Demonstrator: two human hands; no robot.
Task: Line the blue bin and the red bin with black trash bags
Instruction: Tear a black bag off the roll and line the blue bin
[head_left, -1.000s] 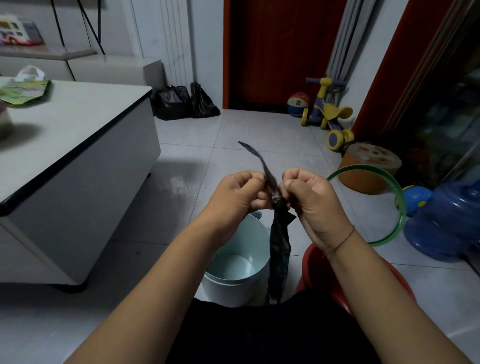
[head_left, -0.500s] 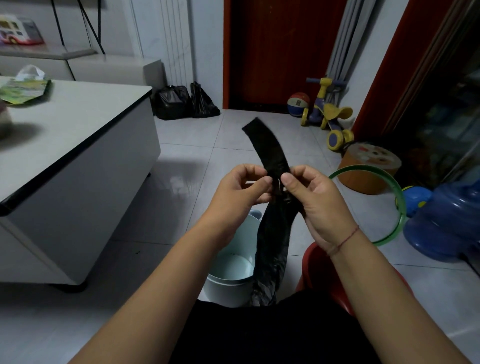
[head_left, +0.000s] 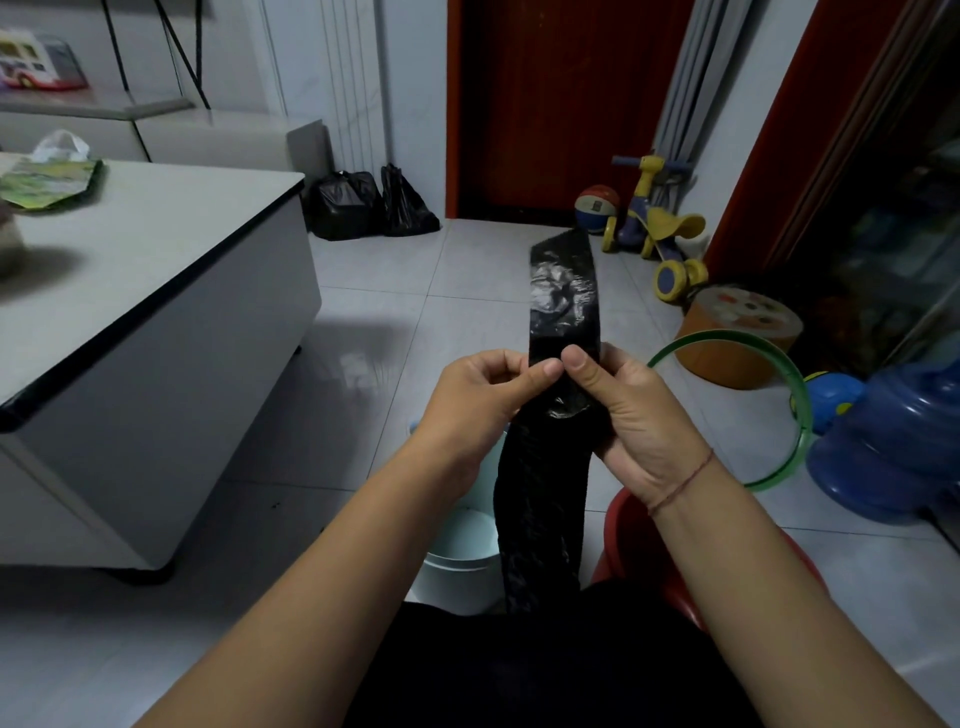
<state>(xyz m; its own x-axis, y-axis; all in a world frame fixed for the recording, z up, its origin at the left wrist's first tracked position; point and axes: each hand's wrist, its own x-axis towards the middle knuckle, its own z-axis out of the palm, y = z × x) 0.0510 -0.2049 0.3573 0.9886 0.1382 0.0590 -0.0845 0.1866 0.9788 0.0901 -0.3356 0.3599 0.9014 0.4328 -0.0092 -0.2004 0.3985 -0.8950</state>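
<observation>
The folded black plastic trash bag (head_left: 563, 332) is now a flat, wide strip; a second earlier it was a twisted, narrow cord pinched between two fists. The upper end has risen and flattened out, and the lower end hangs down between the forearms. This indicates that the unrolling step is well advanced, but the mouth of the bag is not yet open, and neither bin is lined.

The left hand (head_left: 480, 402) pinches the left edge of the strip between thumb and forefinger; the remaining fingers are curled narrow. The right hand (head_left: 631, 410) holds the right edge, thumb on the front face, fingers wrapped behind the plastic. Both thumbs nearly touch at the middle of the strip.

The pale blue round plastic bin (head_left: 457, 551) stands on the tiled floor (head_left: 363, 312) directly below the hands; the hanging end of the bag covers part of its right rim. The red round plastic bin (head_left: 615, 530) stands just beside it to the right, largely hidden by the right forearm.

The grey-white desk (head_left: 156, 249) has its black-trimmed edge well apart to the left. A green plastic hoop (head_left: 789, 374) lies near the red bin. The floor ahead is open, which leaves room to spread the bag.
</observation>
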